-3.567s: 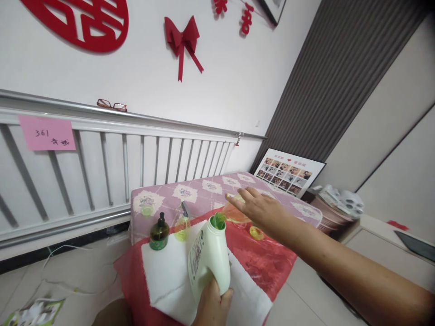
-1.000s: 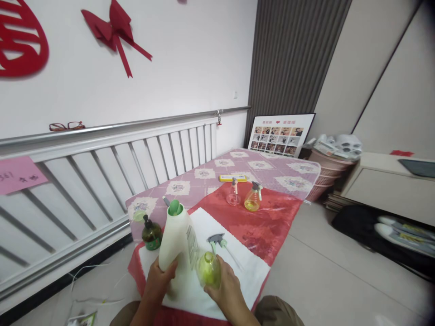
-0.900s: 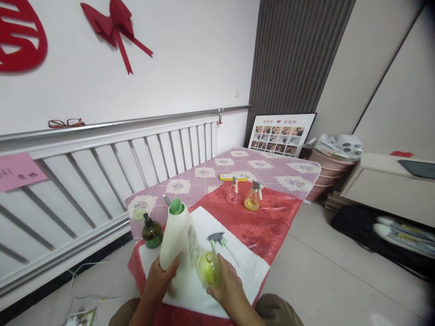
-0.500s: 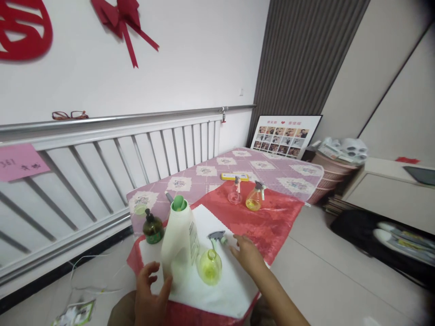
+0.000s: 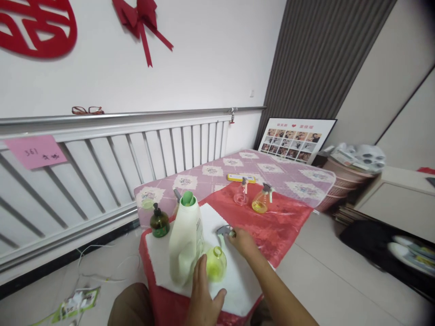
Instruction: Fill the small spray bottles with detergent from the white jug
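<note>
My right hand (image 5: 243, 243) is closed on a grey and pale green spray nozzle (image 5: 224, 230) that lies over the white sheet. Just in front of it stands a round yellow-green bottle (image 5: 216, 265) with an uncapped neck. My left hand (image 5: 205, 290), fingers apart and thumb stretched out, is close to this bottle's near left side; whether it touches cannot be told. Left of the bottle rises a large white jug (image 5: 186, 244) with a green open spout. A dark green pump bottle (image 5: 159, 221) stands at the sheet's far left.
A clear pink spray bottle (image 5: 241, 194) and a yellow spray bottle (image 5: 261, 201) stand on the red cloth (image 5: 288, 217). Behind them lies a yellow-edged box (image 5: 241, 178) on the patterned tablecloth (image 5: 212, 170). A white radiator (image 5: 136, 163) runs along the left wall.
My right hand has closed on the spray nozzle. My left hand has moved right, from beside the white jug to near the round bottle. The view has shifted a little left.
</note>
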The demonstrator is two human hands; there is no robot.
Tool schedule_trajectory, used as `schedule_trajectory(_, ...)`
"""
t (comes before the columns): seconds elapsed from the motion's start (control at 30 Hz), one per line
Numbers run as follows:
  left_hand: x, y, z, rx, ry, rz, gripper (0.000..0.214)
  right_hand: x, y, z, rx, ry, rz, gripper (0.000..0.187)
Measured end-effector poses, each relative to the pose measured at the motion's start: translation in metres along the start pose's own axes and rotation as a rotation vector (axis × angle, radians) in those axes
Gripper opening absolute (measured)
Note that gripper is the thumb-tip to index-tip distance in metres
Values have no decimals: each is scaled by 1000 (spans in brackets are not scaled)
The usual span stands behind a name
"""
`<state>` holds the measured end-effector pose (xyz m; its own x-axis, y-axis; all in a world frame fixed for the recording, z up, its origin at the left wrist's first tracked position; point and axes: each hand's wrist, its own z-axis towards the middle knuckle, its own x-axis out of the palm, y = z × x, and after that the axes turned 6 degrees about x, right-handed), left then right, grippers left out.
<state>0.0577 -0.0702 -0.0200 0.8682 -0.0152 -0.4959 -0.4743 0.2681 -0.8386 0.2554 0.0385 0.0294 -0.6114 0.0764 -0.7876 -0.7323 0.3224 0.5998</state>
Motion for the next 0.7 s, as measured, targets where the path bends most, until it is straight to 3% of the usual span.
schedule_trajectory(0.13,8,-3,18,-33,21,-64,85,-45,18,-21,-74,-83,317,26)
schedule_trajectory(0.27,16,0,30,-44,-24,-100,85,-71,42,-47,-147,-39,673,33)
schedule_trajectory(0.47,18,6,38,0,-2,-72,80,-63,67,-66,-208,-15,1028,37)
schedule_trajectory(0.7,18,9,39,34,1,-37,80,-44,84,-65,-241,-17,1161,33)
